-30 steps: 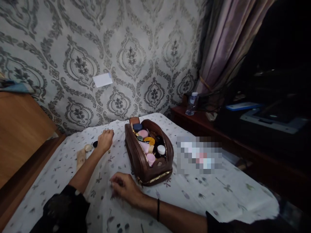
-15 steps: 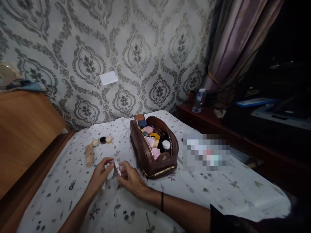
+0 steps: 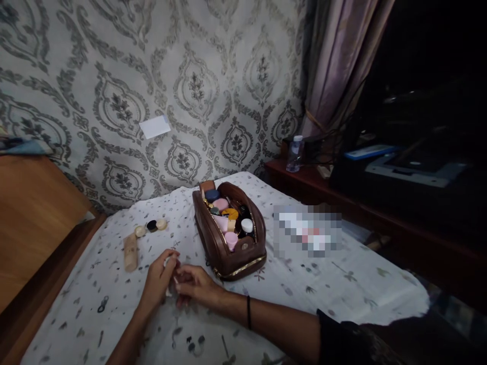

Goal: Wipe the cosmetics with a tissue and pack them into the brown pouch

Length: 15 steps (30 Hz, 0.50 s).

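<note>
My left hand point(image 3: 158, 276) has its fingers bent round a small white piece point(image 3: 169, 288), possibly a wipe; only a bit of it shows. Close against it, my right hand point(image 3: 200, 285) has its fingers pinched together. They mostly hide the small clear-pink tube with a white cap seen half a second ago. Just beyond my right hand stands an open brown toiletry bag point(image 3: 233, 261), filled with jars, tubes and bottles, among them a pink-capped jar point(image 3: 230, 240) and a white-lidded jar point(image 3: 247, 225). Left of my hands, a beige tube point(image 3: 130, 252) lies on the patterned sheet point(image 3: 114, 314).
Several small round pots point(image 3: 151, 226) sit in a row behind the beige tube. A blurred-out patch point(image 3: 307, 230) covers items right of the bag. A water bottle point(image 3: 294, 153) stands on a dark red ledge point(image 3: 276, 166). A wooden board point(image 3: 41, 218) borders the left.
The view has turned slightly right. My hands have come closer together, and the small clear-pink tube, visible before, is now mostly hidden by my fingers. The bag and pots have stayed put.
</note>
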Motion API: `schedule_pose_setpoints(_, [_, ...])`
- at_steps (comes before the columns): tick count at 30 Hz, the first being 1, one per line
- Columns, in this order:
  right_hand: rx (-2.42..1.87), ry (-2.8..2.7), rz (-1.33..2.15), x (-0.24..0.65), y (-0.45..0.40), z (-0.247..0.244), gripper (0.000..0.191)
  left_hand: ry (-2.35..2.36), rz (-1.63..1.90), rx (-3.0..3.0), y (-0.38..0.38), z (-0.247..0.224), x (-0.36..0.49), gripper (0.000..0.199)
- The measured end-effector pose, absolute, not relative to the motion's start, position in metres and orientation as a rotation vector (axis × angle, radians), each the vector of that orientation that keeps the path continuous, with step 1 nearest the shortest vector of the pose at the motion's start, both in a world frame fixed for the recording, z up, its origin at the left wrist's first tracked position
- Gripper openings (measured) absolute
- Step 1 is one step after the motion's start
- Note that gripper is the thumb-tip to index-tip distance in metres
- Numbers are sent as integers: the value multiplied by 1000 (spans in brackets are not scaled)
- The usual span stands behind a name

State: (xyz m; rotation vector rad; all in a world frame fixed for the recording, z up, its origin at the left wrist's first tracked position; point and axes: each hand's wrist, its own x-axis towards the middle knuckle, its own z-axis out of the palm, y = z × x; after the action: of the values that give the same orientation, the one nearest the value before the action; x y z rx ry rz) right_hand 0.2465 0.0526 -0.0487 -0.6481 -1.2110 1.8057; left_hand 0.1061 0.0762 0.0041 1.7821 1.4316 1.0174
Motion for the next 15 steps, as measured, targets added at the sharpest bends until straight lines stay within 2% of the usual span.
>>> schedule_pose_setpoints(4, [-609,-1281,1774,244,55,-52,66,1277,1101,1172,74,8,106,38])
schedule_pose_setpoints(7, [-577,-1266,1758,242,55,-51,73,1176,1204,843,70,5,111,33])
schedule_pose_setpoints(10, [-557,-1224,1742,238,55,-51,70,1122,1292,687,68,-2,117,28])
schedule_pose_setpoints(15, [-613,-1162,1704,234,54,-54,58,1122,1249,717,65,-14,121,43])
